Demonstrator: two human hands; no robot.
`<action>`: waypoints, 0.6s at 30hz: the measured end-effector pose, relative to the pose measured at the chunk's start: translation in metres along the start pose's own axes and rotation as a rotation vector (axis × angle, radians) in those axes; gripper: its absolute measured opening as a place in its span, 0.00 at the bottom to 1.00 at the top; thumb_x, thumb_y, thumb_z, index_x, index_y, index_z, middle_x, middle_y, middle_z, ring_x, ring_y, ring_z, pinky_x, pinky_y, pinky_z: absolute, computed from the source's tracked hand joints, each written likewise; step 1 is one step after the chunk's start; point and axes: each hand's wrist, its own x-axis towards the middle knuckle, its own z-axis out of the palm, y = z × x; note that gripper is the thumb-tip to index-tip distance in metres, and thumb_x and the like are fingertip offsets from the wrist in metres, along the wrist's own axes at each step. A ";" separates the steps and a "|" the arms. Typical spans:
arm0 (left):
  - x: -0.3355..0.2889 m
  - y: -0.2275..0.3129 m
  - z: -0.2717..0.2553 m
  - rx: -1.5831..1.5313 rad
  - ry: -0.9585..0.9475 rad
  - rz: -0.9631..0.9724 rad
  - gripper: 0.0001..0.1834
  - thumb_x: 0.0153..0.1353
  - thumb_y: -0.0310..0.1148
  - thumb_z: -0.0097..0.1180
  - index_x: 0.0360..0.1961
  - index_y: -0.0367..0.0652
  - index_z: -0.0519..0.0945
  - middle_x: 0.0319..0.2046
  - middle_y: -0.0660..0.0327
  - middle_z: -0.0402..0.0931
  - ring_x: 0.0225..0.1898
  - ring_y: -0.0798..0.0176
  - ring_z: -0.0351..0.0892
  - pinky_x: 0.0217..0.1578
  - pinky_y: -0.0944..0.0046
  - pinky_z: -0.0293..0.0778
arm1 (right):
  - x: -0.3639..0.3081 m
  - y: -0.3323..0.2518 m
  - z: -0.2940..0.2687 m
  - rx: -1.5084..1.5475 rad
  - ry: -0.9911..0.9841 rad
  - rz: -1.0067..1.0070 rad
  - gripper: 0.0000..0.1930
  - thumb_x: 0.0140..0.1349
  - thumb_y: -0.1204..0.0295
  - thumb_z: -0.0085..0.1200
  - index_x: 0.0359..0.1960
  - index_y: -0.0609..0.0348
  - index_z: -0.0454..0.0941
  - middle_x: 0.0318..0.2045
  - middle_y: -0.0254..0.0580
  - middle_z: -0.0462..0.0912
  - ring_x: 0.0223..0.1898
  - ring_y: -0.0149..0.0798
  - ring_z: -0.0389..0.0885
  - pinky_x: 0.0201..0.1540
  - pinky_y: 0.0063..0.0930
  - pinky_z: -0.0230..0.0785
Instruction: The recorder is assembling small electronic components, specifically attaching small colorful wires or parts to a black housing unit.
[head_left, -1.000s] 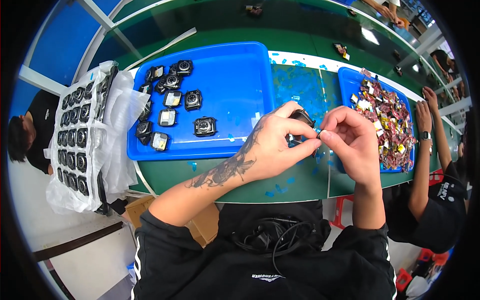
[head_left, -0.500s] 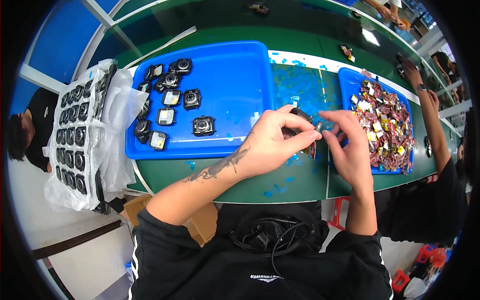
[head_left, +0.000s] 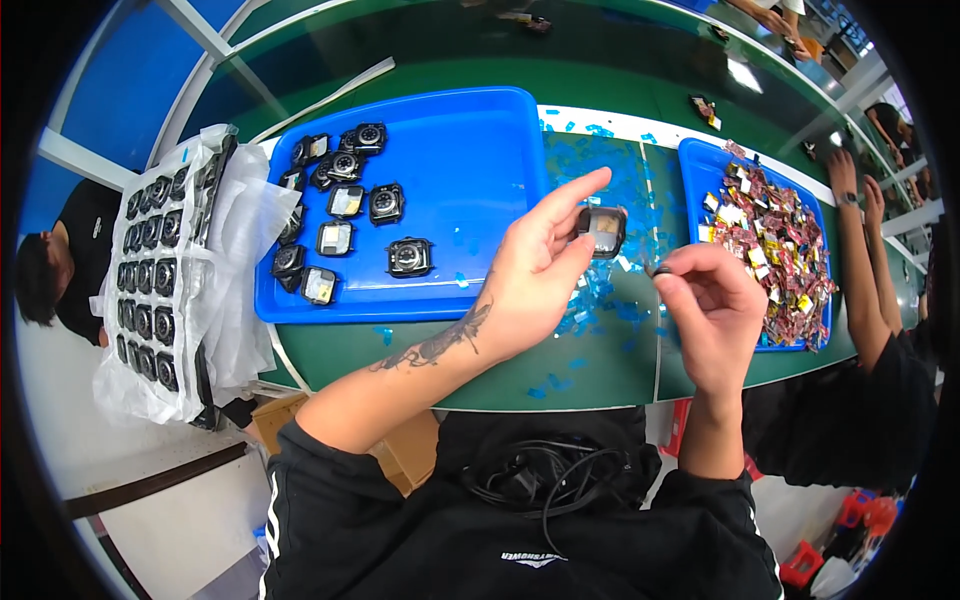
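Note:
My left hand holds a black smartwatch case between thumb and fingers, its open side with inner parts facing up and the index finger stretched past it. To its right, my right hand is closed in a pinch on a small dark piece, too small to name. The two hands are apart. Left of them, several watch cases lie in a large blue tray, some back up and some with the open side up.
At right stands a blue bin heaped with small flex-cable parts. Blue film scraps litter the green table. At far left are white trays of watch cases. Other people's arms show at right.
My hands have drawn apart. The left hand now turns the watch case's open side up, and the right has moved right and slightly down, pinching a small dark piece.

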 end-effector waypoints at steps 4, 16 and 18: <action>-0.001 0.000 0.004 -0.071 0.073 -0.019 0.24 0.66 0.19 0.44 0.64 0.30 0.64 0.52 0.51 0.76 0.56 0.64 0.74 0.59 0.65 0.67 | 0.006 0.004 0.030 -0.217 0.044 -0.101 0.06 0.54 0.82 0.62 0.34 0.65 0.81 0.29 0.38 0.83 0.25 0.24 0.78 0.28 0.17 0.70; -0.005 0.001 0.002 -0.292 -0.071 -0.054 0.23 0.68 0.22 0.45 0.64 0.30 0.64 0.53 0.54 0.74 0.55 0.64 0.74 0.58 0.63 0.69 | 0.012 0.000 0.039 -0.243 0.157 -0.116 0.06 0.53 0.83 0.63 0.32 0.64 0.82 0.21 0.30 0.77 0.16 0.17 0.60 0.18 0.15 0.52; -0.005 -0.001 0.002 -0.292 -0.097 -0.059 0.24 0.69 0.23 0.44 0.65 0.30 0.62 0.53 0.54 0.74 0.56 0.63 0.73 0.59 0.62 0.69 | 0.011 -0.004 0.039 -0.264 0.157 -0.106 0.05 0.53 0.83 0.63 0.31 0.64 0.82 0.21 0.30 0.77 0.16 0.17 0.60 0.18 0.15 0.53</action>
